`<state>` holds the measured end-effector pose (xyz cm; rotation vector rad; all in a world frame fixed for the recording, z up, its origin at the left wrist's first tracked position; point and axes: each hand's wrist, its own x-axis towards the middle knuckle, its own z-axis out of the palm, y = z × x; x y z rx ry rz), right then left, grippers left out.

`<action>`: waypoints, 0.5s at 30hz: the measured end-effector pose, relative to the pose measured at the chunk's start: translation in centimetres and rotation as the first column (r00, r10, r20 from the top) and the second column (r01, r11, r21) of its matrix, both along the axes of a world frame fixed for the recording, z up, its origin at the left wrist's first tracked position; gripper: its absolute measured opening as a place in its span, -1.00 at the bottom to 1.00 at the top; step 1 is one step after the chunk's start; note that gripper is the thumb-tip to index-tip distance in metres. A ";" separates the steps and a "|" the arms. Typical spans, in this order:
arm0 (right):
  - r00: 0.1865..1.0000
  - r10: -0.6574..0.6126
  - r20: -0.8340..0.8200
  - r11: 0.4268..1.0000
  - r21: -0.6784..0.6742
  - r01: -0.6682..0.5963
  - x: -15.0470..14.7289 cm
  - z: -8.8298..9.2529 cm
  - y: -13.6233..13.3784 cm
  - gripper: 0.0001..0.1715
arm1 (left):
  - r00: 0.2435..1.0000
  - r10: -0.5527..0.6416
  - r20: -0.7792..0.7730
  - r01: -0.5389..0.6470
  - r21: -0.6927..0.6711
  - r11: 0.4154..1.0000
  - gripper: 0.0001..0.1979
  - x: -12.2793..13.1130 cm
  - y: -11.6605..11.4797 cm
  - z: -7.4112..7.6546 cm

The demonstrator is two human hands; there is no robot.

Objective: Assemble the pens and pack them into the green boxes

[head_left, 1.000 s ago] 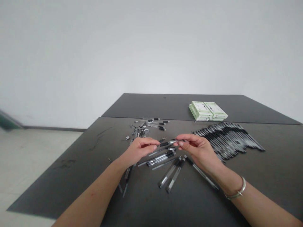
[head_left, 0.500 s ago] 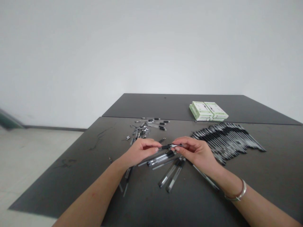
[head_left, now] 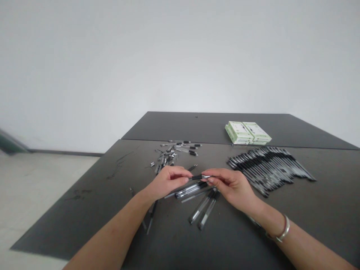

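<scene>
A pen (head_left: 198, 177) with a black grip is held level between my two hands over the table. My left hand (head_left: 168, 183) pinches its barrel end, most of which the fingers hide. At the other end, my right hand (head_left: 234, 187) has thumb and fingers closed at the pale tip; whether a separate small part is between them I cannot tell. Just below the hands lie a bundle of clear pens with black grips (head_left: 191, 189) and a thin refill tube (head_left: 194, 196). Two more clear pens (head_left: 208, 209) point toward me.
A long row of pens (head_left: 270, 167) lies side by side at the right. Behind it are stacked green-and-white boxes (head_left: 247, 132). Loose pen parts (head_left: 166, 154) are scattered beyond my left hand, with several pens (head_left: 187, 149) farther back. All rest on a dark table (head_left: 92, 210).
My right hand has moved slightly left and turned, closing more over the pen's tip; less of the tip shows. My left hand keeps its pinch almost in place.
</scene>
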<state>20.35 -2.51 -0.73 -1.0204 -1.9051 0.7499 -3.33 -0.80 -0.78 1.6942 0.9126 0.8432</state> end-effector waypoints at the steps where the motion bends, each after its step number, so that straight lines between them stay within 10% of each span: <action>1: 1.000 0.003 -0.007 1.000 0.001 -0.003 -0.1 -0.1 0.0 -0.77 | 1.000 -0.003 0.006 0.003 -0.005 1.000 -0.81 0.0 0.0 0.0; 15: 0.949 0.005 -0.317 0.938 -0.326 -0.114 -0.6 -0.4 0.3 -0.75 | 0.999 0.012 -0.035 -0.013 -0.008 1.000 -0.80 0.1 0.1 -0.2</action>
